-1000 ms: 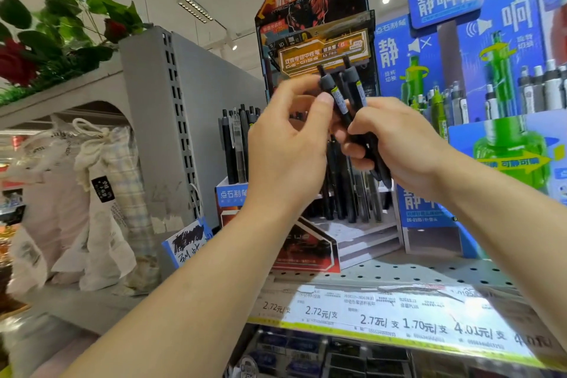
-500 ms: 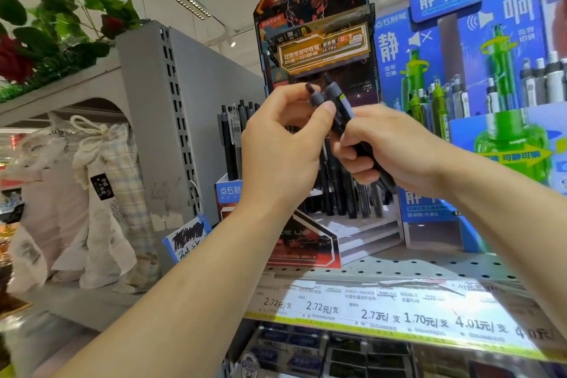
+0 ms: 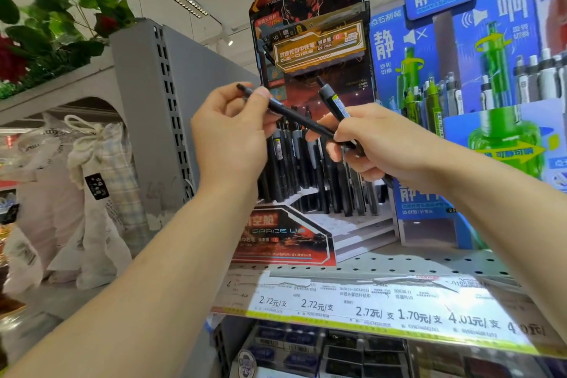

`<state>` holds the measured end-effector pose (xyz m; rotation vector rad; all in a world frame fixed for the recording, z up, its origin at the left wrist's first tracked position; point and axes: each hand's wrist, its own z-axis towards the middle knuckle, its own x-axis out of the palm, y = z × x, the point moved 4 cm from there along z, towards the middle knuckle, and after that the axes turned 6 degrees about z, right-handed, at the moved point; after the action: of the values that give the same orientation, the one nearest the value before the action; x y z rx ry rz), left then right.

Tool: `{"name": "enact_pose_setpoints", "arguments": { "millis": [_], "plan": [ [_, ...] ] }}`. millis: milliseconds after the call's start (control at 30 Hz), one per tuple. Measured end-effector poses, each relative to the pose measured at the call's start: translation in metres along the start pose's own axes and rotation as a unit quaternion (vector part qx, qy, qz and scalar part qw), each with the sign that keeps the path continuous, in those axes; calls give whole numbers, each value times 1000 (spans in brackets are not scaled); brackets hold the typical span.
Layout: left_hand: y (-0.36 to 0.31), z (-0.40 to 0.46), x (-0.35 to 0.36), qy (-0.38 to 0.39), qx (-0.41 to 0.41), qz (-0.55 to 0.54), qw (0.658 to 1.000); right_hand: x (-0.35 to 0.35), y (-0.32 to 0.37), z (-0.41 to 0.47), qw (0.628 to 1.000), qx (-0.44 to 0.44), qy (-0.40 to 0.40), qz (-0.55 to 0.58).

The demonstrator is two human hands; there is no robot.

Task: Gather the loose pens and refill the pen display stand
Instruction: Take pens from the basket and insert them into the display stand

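My left hand [image 3: 230, 138] pinches the top end of a black pen [image 3: 294, 115] that slants down to the right, its lower end still among my right fingers. A second black pen [image 3: 333, 101] with a barcode label stands up out of my right hand [image 3: 377, 147], which grips it. Both hands hover in front of the black-and-orange pen display stand [image 3: 310, 40]. Several black pens [image 3: 297, 169] stand upright in the stand's stepped base [image 3: 352, 230], partly hidden by my hands.
A blue display [image 3: 478, 77] with green and white pens stands to the right. The perforated shelf [image 3: 399, 264] carries a price-label strip [image 3: 368, 307]. At left are a grey shelf upright [image 3: 153, 120], hanging cloth bags [image 3: 92, 193] and artificial plants [image 3: 46, 31].
My left hand has drawn one pen out of the right hand's pair, leftward, tilting it to a slant. The two pens, earlier side by side, now point apart.
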<state>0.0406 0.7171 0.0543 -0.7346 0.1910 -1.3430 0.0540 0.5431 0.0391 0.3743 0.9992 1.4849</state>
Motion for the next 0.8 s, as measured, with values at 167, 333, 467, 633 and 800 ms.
{"name": "enact_pose_setpoints", "arguments": {
  "millis": [167,333,467,633,800],
  "plan": [
    [3,3,-12,-47,-14,-25,998,-16,0,9,987,-54,-124,-89],
    [4,3,-18,-20,20,59,998,-34,2,11,978,-101,-170,-73],
    [8,-8,-16,27,105,171,979,-30,4,11,943,-149,-186,-234],
    [6,-17,-7,74,206,265,939,-25,-2,7,901,-125,-178,-376],
    [9,-25,2,100,242,327,908,-20,-3,5,892,-106,-155,-410]
  ]
}}
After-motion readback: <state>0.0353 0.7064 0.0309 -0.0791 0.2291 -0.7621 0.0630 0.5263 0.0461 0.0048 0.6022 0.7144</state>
